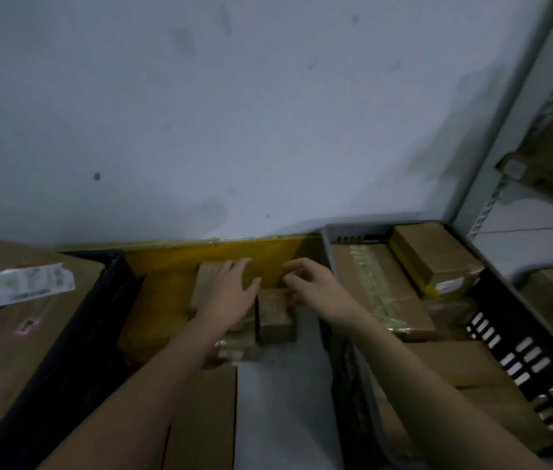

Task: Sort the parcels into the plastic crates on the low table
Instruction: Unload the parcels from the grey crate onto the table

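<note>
Two small brown parcels lie side by side in the middle crate, whose far wall is yellow. My left hand rests flat with straight fingers on the left parcel. My right hand hovers over the far end of the right parcel with fingers loosely curled; whether it touches the parcel is unclear. The grey crate on the right holds several cardboard parcels, one of them with yellow tape.
A large cardboard box with a white label stands at the left beyond the black crate wall. Larger boxes lie in the crate below my arms. A grey metal shelf post rises at the right. A white wall is straight ahead.
</note>
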{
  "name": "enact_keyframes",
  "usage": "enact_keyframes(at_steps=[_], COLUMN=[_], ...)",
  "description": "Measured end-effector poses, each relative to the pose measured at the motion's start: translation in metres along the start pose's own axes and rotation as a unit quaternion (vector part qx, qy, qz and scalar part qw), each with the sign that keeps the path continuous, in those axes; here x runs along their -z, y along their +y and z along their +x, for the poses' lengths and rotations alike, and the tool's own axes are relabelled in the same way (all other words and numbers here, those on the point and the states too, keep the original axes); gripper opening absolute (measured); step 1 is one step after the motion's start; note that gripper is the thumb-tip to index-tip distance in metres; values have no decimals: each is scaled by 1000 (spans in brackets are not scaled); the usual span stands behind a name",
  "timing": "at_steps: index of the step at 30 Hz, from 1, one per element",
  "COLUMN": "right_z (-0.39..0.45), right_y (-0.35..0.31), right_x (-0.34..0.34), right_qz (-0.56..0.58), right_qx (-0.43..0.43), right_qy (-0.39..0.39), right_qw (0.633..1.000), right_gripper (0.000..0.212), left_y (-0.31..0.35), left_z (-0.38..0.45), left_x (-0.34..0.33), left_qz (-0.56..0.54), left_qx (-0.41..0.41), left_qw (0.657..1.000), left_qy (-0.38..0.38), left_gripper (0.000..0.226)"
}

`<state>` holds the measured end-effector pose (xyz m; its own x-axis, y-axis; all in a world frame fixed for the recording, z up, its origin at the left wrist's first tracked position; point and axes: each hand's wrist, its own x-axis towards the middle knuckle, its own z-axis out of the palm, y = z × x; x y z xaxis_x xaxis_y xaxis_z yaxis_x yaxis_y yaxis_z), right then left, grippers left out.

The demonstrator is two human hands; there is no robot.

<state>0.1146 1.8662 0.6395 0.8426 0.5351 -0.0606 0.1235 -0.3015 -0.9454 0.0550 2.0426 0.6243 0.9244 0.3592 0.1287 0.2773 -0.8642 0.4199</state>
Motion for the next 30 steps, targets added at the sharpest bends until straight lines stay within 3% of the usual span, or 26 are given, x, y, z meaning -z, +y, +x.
enact_keyframes(at_steps=[6,10,13,17,19,23,27,30], right_z=[-26,-42,-50,-49,-46,-41,-33,-31], right_y=[21,56,82,109,116,120,121,126], right_x=[142,212,245,264,267,270,277,284], right_qz=[-17,-35,-55,-60,-29,21,14,41], right_qx=[-26,-87,-123,-141,-145,-137,-149,-141], right_qy=[179,270,290,287,284,268,273,277], right_qw=[983,958,947,946,947,953,950,950], right_gripper=[18,15,14,13,24,52,52,39], left_y=[108,182,225,262,276,300,308,306], left_z=[29,38,45,47,43,33,31,33], left_x=[-27,-64,-94,-127,-138,-149,-158,-160], left_qz=[-75,-222,-337,-384,-428,-478,-499,-531], left_qx=[-70,-27,40,113,146,171,187,190], left_qw=[995,970,926,889,859,818,802,791], left_qy=[-6,-90,-165,-224,-241,-270,-271,-239], left_gripper=[50,51,58,71,69,55,69,55])
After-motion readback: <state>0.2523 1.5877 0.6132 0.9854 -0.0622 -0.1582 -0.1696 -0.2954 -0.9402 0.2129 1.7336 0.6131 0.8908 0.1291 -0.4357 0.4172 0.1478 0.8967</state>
